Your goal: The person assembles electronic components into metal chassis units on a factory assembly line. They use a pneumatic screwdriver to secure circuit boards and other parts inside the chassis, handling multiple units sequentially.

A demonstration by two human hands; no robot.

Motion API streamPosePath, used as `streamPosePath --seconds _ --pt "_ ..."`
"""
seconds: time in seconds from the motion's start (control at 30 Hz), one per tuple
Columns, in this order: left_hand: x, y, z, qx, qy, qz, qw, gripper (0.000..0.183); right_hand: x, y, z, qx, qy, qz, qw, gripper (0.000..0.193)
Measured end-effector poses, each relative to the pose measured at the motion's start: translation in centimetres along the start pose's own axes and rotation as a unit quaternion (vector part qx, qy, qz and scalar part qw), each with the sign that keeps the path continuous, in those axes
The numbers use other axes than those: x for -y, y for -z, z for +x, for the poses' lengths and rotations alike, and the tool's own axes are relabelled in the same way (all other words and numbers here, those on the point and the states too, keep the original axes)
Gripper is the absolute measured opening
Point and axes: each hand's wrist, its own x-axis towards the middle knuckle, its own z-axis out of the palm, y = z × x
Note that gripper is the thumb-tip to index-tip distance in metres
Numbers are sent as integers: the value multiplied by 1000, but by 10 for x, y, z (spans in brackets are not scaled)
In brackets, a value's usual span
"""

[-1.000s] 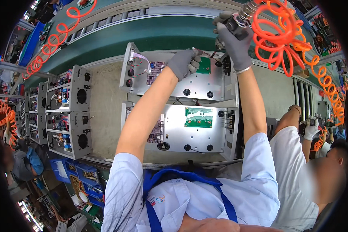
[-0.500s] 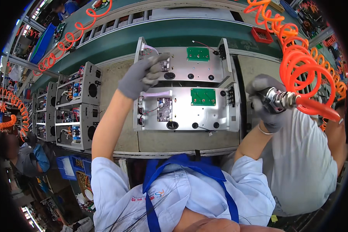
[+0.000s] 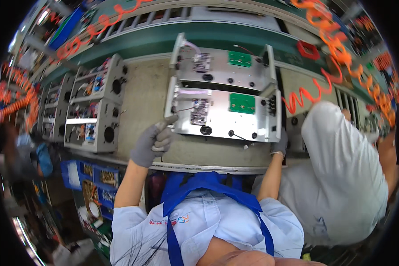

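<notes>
Two open silver metal chassis lie one behind the other on the bench. The nearer chassis (image 3: 224, 122) carries a purple-black circuit board (image 3: 200, 111), a green circuit board (image 3: 242, 103) and a pale ribbon cable (image 3: 193, 91). A similar set of boards sits in the farther chassis (image 3: 219, 71). My left hand (image 3: 151, 145), in a grey glove, is by the nearer chassis's left front corner. Its index finger points toward that edge while the other fingers are curled, hiding whatever they might hold. Against the nearer chassis's right end is my gloved right hand (image 3: 279, 144), its fingers mostly hidden.
Finished-looking grey chassis (image 3: 93, 119) are stacked at left. Blue bins (image 3: 91, 177) of small parts stand below the bench edge. An orange coiled hose (image 3: 312, 92) and a red tray (image 3: 308, 50) are at right. A person in pale clothing (image 3: 346, 173) sits close on my right.
My right hand has let go of the metal air-tool end on the orange hose and moved to the nearer chassis's right end. My left hand has come back toward me. The view has shifted.
</notes>
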Motion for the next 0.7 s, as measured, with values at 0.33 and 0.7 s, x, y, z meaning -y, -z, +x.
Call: streamPosePath --seconds 0.33,0.7 --pt "92 65 -92 -280 -211 -62 934 39 148 -28 -27 206 53 243 946 34" --pt "160 151 -248 -386 -306 -114 863 34 252 14 -158 331 -13 409 850 35"
